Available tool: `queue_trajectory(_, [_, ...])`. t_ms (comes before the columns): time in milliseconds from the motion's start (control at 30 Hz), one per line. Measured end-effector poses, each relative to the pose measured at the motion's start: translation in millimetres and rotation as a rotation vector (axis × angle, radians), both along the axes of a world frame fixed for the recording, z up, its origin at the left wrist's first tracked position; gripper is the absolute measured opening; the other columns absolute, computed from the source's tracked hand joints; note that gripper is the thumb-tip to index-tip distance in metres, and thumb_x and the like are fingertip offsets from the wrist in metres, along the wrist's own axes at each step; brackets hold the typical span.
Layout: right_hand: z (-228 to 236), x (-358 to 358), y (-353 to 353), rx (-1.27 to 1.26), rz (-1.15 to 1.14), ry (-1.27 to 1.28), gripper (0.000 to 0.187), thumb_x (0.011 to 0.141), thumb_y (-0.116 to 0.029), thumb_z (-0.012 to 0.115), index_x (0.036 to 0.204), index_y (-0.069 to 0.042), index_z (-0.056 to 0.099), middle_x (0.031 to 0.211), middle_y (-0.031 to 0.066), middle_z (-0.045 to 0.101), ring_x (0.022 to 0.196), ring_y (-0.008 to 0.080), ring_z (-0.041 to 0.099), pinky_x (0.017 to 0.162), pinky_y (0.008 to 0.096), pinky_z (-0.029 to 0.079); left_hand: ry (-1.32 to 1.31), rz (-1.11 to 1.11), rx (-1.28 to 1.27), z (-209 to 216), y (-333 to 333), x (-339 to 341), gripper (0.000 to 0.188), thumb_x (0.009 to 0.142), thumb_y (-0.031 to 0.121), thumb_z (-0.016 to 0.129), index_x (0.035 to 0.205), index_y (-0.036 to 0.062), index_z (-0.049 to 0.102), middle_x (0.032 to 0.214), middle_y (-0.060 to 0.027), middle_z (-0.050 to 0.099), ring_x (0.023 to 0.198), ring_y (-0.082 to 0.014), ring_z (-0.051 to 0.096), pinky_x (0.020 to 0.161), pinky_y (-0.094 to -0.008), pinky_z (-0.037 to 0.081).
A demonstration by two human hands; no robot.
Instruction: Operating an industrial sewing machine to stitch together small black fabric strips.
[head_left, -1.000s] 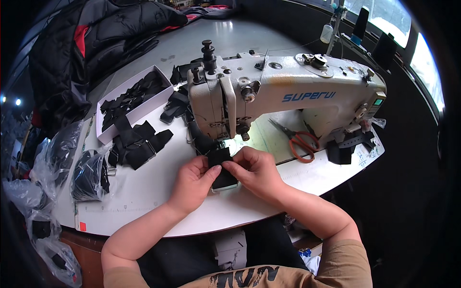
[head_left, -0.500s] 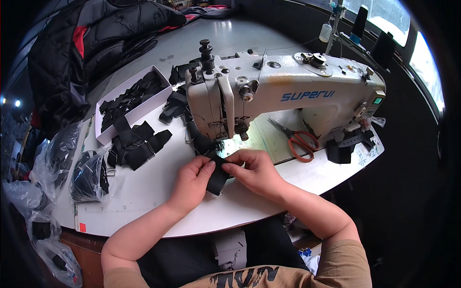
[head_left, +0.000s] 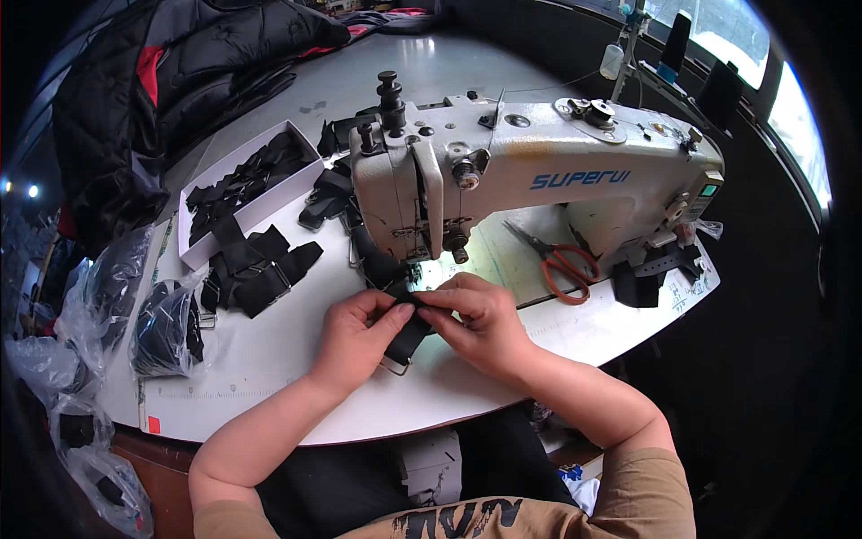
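Both hands pinch one black webbing strap (head_left: pixel 411 339) just in front of the needle area of a white sewing machine (head_left: pixel 503 166). My left hand (head_left: pixel 357 337) grips its left side, thumb on top. From the right, my right hand (head_left: pixel 476 323) closes thumb and fingers on the same strap, the fingertips of both hands nearly meeting. A metal buckle (head_left: pixel 396 368) shows at the strap's near end. Beyond my fingers, more black strap (head_left: pixel 382 267) runs back beside the presser foot, lit by the machine lamp. The fold between my fingertips is partly hidden.
Red-handled scissors (head_left: pixel 567 269) lie under the machine arm. On the left are a white box (head_left: pixel 269 208) of black straps, a loose strap pile (head_left: pixel 260 274) with buckles, and a plastic-wrapped roll (head_left: pixel 166 332). More black straps (head_left: pixel 639 280) lie at the right table end.
The fingers of my right hand have shifted over the strap, closer to my left thumb. The strap's near end has tilted, bringing the metal buckle into fuller view.
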State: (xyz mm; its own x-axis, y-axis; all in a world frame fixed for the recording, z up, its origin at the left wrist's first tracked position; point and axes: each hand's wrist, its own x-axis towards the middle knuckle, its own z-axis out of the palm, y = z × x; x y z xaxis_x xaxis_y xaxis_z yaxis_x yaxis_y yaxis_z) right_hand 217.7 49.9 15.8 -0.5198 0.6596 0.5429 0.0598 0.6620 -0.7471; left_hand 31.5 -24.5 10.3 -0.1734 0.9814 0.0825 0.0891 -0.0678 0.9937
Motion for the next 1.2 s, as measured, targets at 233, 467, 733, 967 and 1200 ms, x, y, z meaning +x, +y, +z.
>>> queue_trajectory(233, [-1.4,0.5,2.5,-0.239,0.041,0.021,0.019,0.089,-0.002,0.075,0.108,-0.001,0.076,0.086,0.0057,0.067,0.076,0.0105,0.062,0.063,0.0259,0.048,-0.254,0.036,-0.093,3.0,-1.4,3.1,0.022,0.102,0.023,0.066,0.100,0.0011,0.069,0.084,0.0016,0.067,0.074,-0.0033,0.058,0.064,-0.0204,0.049])
queue_trajectory(467, [-0.3,1.1,0.7,-0.155,0.029,-0.004,0.022,0.086,-0.002,0.078,0.108,-0.001,0.076,0.085,0.0068,0.068,0.072,0.0128,0.064,0.061,0.0249,0.049,0.032,0.054,0.062,0.7,1.1,-0.7,0.022,0.102,0.020,0.064,0.098,-0.0011,0.070,0.080,0.0018,0.066,0.072,-0.0037,0.055,0.063,-0.0218,0.047])
queue_trajectory(733, [-7.7,-2.4,2.5,0.276,0.004,0.016,0.031,0.080,0.004,0.078,0.110,-0.003,0.075,0.082,0.0092,0.067,0.068,0.0221,0.067,0.057,0.0317,0.053,0.240,0.070,0.082,2.8,-1.3,-0.8,0.023,0.103,0.017,0.060,0.092,-0.0025,0.067,0.073,0.0009,0.061,0.069,-0.0046,0.050,0.062,-0.0248,0.044])
queue_trajectory(967, [-8.6,-4.3,3.6,0.525,-0.033,-0.034,0.027,0.079,-0.001,0.078,0.105,-0.005,0.075,0.076,0.0077,0.063,0.064,0.0255,0.063,0.054,0.0375,0.051,0.094,0.015,0.031,1.7,3.1,-3.3,0.026,0.103,0.019,0.061,0.091,-0.0024,0.067,0.072,0.0008,0.061,0.071,-0.0047,0.050,0.063,-0.0253,0.045])
queue_trajectory(1200, [-6.9,-3.4,-4.6,0.190,-0.029,-0.022,0.025,0.074,0.002,0.079,0.098,-0.004,0.075,0.078,0.0094,0.065,0.064,0.0266,0.066,0.055,0.0364,0.053,0.182,0.029,-0.031,2.2,12.2,-12.7,0.026,0.103,0.020,0.061,0.095,-0.0035,0.068,0.077,-0.0008,0.066,0.072,-0.0060,0.055,0.066,-0.0257,0.048])
